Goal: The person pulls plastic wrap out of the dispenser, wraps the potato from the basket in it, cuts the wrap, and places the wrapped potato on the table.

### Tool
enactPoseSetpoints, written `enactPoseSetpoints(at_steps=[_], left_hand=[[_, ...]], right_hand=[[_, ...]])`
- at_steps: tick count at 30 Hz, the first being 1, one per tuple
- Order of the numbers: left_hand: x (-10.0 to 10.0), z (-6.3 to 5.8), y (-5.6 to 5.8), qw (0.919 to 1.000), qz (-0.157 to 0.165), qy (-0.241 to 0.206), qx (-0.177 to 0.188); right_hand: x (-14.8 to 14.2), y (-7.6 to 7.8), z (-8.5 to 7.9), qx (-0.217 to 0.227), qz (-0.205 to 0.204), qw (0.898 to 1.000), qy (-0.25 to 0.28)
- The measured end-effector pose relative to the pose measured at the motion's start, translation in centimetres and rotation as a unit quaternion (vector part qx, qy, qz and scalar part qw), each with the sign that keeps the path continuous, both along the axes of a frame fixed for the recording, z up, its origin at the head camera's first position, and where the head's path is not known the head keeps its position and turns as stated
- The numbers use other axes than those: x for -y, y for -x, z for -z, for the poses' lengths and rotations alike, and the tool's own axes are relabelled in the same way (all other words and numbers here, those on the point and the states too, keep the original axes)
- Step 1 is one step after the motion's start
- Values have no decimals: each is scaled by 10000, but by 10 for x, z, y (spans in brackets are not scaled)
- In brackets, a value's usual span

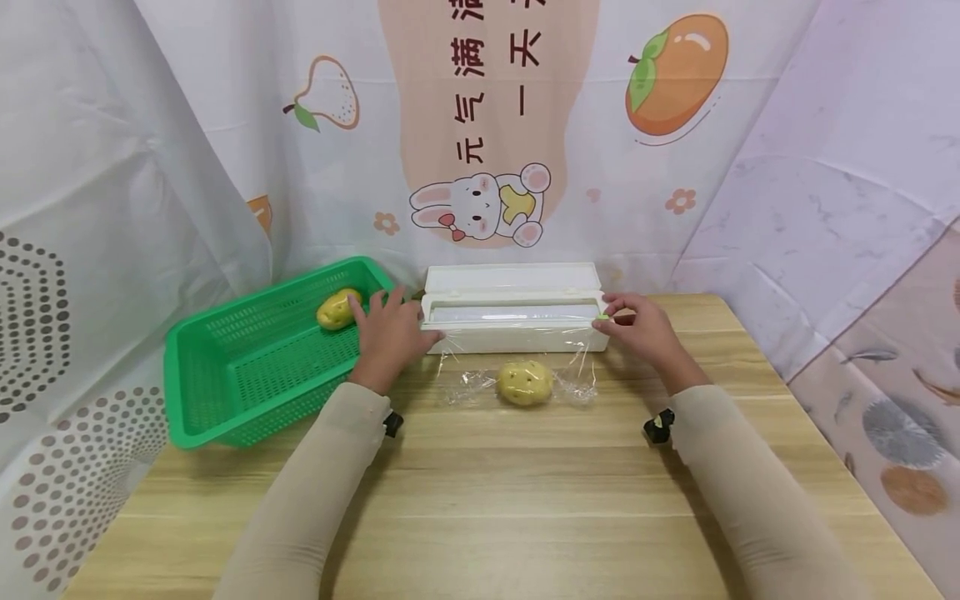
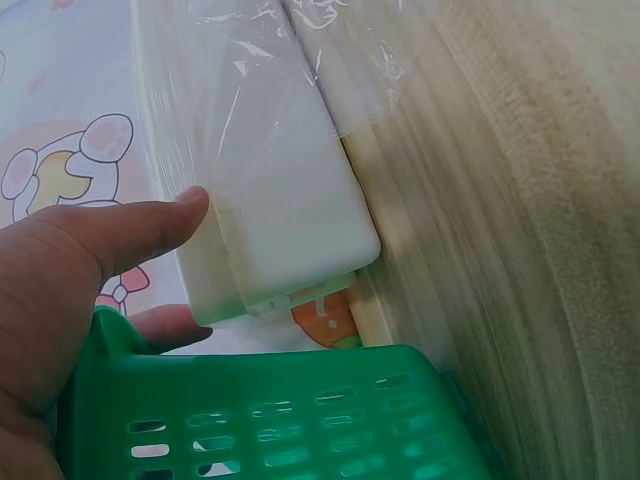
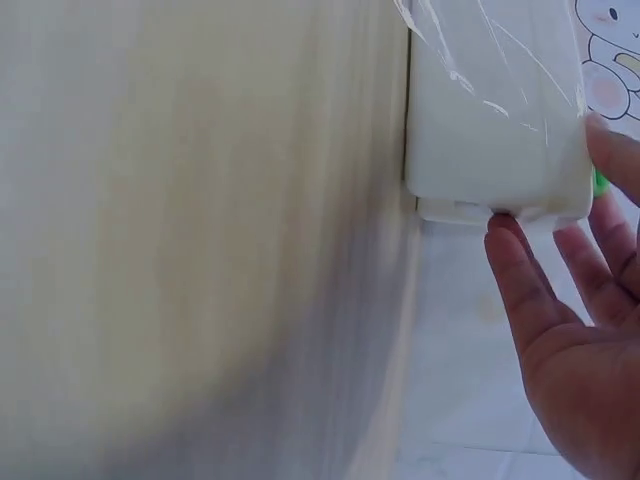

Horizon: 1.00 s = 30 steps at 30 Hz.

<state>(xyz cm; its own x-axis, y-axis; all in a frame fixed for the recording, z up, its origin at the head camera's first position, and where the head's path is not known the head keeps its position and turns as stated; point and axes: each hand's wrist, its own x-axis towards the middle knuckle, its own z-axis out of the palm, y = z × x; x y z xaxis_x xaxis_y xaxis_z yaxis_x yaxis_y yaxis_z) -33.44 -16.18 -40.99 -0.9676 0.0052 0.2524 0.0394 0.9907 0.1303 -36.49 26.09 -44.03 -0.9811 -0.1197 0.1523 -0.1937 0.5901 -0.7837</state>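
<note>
Head view alone: oval yellow potato point(image 1: 525, 383) amid clear film point(image 1: 470, 383). Left hand point(image 1: 392, 335): fingers wide, touching white plastic box point(image 1: 517, 339). Right hand point(image 1: 641, 332): pinching green tab point(image 3: 600, 182).

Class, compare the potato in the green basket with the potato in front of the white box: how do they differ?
The basket potato lies in the green plastic basket; the front potato is out on the wooden tabletop.
No film shows on the basket potato; clear plastic film bunches at both sides of the front potato.
Both are yellowish and rounded.
</note>
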Motion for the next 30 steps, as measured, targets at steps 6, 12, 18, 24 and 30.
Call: enactPoseSetpoints(at_steps=[6, 12, 18, 24, 30], left_hand=[[3, -1, -2, 9997, 96, 222, -32], [-4, -1, -6, 9957, 356, 635, -567], [-18, 2, -16, 9823, 1087, 653, -1381], [-24, 10, -27, 9675, 1405, 394, -2067], [-27, 16, -35, 9555, 1632, 354, -2431]], right_hand=[[14, -18, 0, 103, 926, 9956, -125], [28, -41, -6, 495, 1207, 9896, -611], [36, -41, -2, 974, 1240, 9859, 557], [41, -38, 3, 841, 1383, 9822, 956], [42, -37, 4, 408, 1427, 9880, 419]])
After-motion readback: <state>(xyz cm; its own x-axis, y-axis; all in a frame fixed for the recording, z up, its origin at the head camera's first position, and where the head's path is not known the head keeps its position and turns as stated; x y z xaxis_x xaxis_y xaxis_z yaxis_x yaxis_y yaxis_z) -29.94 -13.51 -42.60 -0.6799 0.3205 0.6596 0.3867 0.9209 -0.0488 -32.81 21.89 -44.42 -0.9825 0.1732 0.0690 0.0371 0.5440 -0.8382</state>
